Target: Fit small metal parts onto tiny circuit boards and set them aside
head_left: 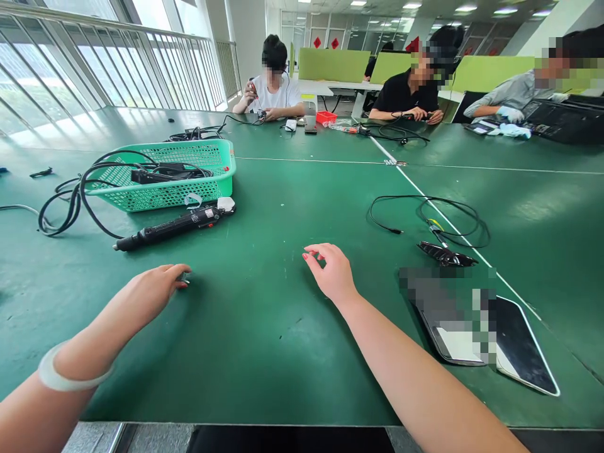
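My left hand (158,291) is above the table's left half, fingers bent and pinched together. Between its fingertips a small shiny piece (185,278) shows, mostly hidden, so I cannot make out its kind. Around that wrist sits a pale bangle (73,372). My right hand (334,272) hovers near the table's middle, its fingers loosely curled. Thumb and index fingertips come close with a slight gap, and I see nothing between them. Beyond my left hand lies a black electric screwdriver (172,229), in front of a green plastic basket (184,200).
Black cables (78,198) spill over the basket's left side. On the right lie a coiled cable (453,207), a black glossy object (446,255) and a white-edged tablet-like slab (528,346) beside a partly blurred dark one. Across the green table (264,352), several people sit working.
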`<state>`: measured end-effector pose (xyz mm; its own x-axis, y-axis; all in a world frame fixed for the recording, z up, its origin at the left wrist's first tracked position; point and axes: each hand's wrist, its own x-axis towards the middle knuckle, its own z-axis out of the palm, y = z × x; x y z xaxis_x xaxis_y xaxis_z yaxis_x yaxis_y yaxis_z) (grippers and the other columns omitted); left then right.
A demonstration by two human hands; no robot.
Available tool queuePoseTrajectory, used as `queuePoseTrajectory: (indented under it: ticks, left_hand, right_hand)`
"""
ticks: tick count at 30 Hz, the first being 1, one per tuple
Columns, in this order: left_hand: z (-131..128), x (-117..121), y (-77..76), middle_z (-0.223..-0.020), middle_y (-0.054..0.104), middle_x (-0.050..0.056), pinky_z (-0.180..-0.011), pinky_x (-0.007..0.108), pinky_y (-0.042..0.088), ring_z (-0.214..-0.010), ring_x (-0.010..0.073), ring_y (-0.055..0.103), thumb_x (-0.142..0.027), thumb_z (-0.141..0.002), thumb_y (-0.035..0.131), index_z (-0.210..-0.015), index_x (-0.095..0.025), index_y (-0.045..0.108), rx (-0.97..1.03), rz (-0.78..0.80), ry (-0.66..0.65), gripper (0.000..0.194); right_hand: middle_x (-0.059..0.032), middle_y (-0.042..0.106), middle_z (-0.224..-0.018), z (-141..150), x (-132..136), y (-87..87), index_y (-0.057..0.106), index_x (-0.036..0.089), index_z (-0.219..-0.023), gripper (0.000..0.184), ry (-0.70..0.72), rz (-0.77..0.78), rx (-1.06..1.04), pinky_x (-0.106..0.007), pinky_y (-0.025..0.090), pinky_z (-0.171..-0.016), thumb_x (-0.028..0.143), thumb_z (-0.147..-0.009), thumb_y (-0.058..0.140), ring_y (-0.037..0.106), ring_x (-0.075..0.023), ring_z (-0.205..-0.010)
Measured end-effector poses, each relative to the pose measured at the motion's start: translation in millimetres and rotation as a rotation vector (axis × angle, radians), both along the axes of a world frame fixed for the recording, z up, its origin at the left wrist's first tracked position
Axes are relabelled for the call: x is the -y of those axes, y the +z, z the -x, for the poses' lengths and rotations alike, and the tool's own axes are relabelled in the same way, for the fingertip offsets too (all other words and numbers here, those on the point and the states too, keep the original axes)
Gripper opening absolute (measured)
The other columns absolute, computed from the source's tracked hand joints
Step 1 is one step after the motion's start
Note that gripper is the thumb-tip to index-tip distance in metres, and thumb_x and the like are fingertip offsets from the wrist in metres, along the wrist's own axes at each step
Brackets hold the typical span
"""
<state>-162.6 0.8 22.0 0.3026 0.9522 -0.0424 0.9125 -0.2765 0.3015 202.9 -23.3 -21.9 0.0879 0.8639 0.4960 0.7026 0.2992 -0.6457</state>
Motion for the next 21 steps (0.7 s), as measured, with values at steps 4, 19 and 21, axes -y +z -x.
queuePoseTrajectory:
  ticks: [4, 19, 21]
  left_hand:
    - [5.6, 4.3, 4.9, -0.093, 0.071, 0.010, -0.080, 0.040, 0.045, -0.089, 0.0317, 0.064, -0.036, -0.083, 0.043, -0.101, -0.024, 0.066, -0.169, -0.051, -0.087, 0.032]
    - [9.7, 7.2, -5.7, -0.102, 0.065, 0.007, -0.077, 0.035, 0.047, -0.080, 0.0228, 0.061, -0.044, -0.079, 0.051, -0.103, -0.027, 0.071, 0.052, -0.192, 0.053, 0.035]
    - [8.8, 6.3, -7.3, -0.096, 0.064, 0.006, -0.076, 0.034, 0.046, -0.079, 0.0224, 0.060, -0.044, -0.078, 0.054, -0.100, -0.028, 0.072, 0.064, -0.189, 0.061, 0.033]
  right_hand:
    - [-0.0036, 0.067, -0.084, 1.2, 1.2, -0.5, 0.067, 0.022, -0.092, 0.018, 0.011, 0.027, -0.017, -0.032, 0.047, -0.072, 0.030, -0.085, 0.052, 0.055, -0.0169, -0.073]
    - [-0.0032, 0.067, -0.087, -2.2, 2.0, -1.0, 0.067, 0.021, -0.093, 0.021, 0.010, 0.084, -0.036, -0.031, 0.046, -0.072, 0.026, -0.085, 0.048, 0.055, -0.0156, -0.071]
    - [-0.0030, 0.067, -0.088, -2.5, 1.8, -1.0, 0.067, 0.021, -0.093, 0.021, 0.010, 0.092, -0.037, -0.031, 0.046, -0.072, 0.025, -0.085, 0.048, 0.055, -0.0153, -0.071]
